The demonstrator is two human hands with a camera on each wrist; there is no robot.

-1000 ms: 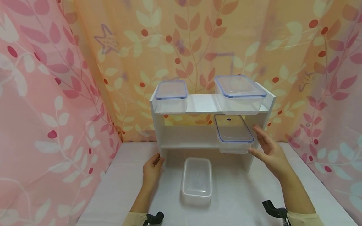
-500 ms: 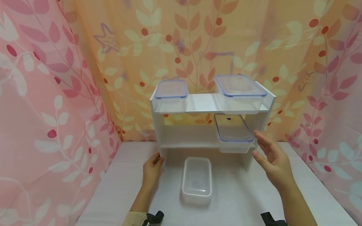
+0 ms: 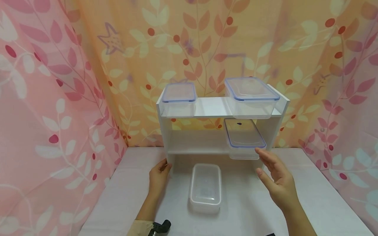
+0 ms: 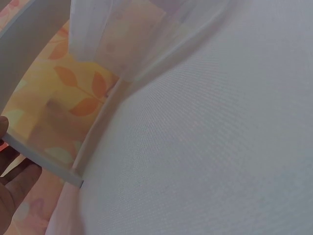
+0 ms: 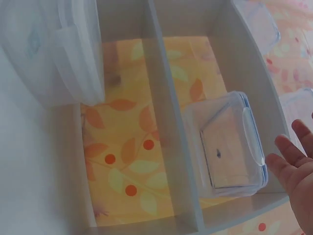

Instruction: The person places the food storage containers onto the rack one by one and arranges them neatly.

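Observation:
My left hand (image 3: 159, 178) pinches the lower left side panel of a white two-tier shelf (image 3: 195, 142); in the left wrist view, thumb and fingers lie on either side of the panel edge (image 4: 46, 164). Fingers relaxed and apart, my right hand (image 3: 277, 182) hovers in front of the shelf's right side and holds nothing. Its fingertips overlap the lower corner of a clear lidded food container (image 3: 245, 136) with a dark blue seal, which sits on the middle shelf. A frosted plastic container (image 3: 205, 186) stands on the table, between the two hands.
Two more clear containers with blue-rimmed lids, a smaller one (image 3: 178, 98) at left and a larger one (image 3: 252, 98) at right, stand on the top shelf. A white cloth covers the table (image 3: 118, 203). Floral curtains (image 3: 133, 65) enclose the back and sides.
My right hand has drawn down and toward me from the shelf's right side panel, then slightly left. My left hand stays on the panel, and the containers have not moved.

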